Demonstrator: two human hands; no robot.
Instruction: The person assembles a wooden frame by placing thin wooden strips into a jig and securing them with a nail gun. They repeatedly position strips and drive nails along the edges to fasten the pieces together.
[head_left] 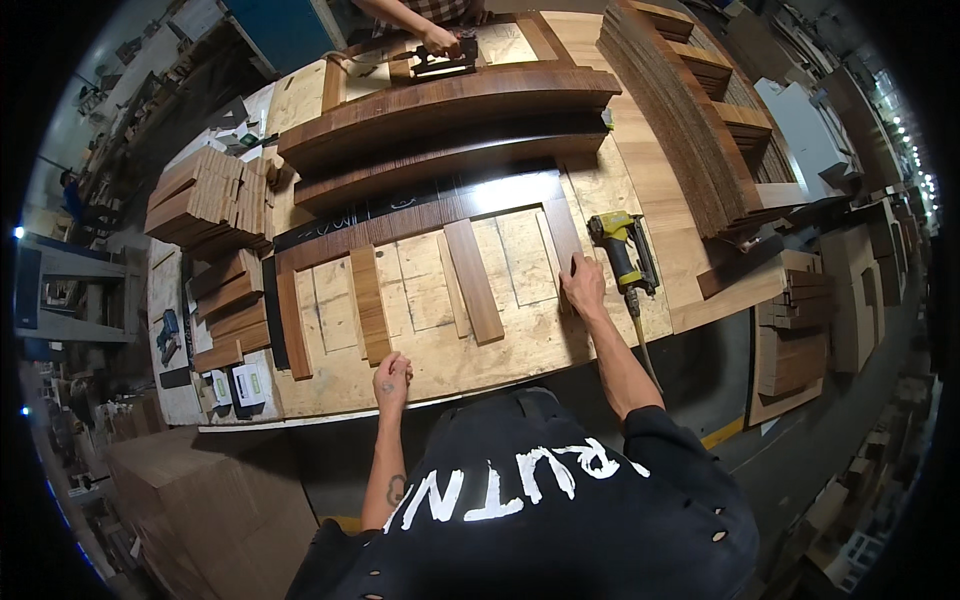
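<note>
On the plywood worktop point(430, 362), a long brown wood-grain board lies crosswise, with several short wooden slats running from it toward me. My right hand point(583, 287) has its fingers bent over the rightmost wooden slat point(562, 226), gripping it. My left hand point(393, 378) is closed near the table's front edge, just by the near end of another wooden slat point(368, 305); what it holds, if anything, is hidden. A further slat point(474, 285) lies between the two hands. Right of my right hand rests a yellow-and-black nail gun point(622, 252), its hose hanging over the edge.
Long brown boards point(450, 100) are stacked beyond the frame. Small wood blocks point(210, 200) and short boards point(230, 310) are piled at left, near small boxes point(248, 384). Tall panel stacks point(680, 130) stand at right. Across the table, a co-worker's hand point(440, 42) holds another nail gun point(445, 60).
</note>
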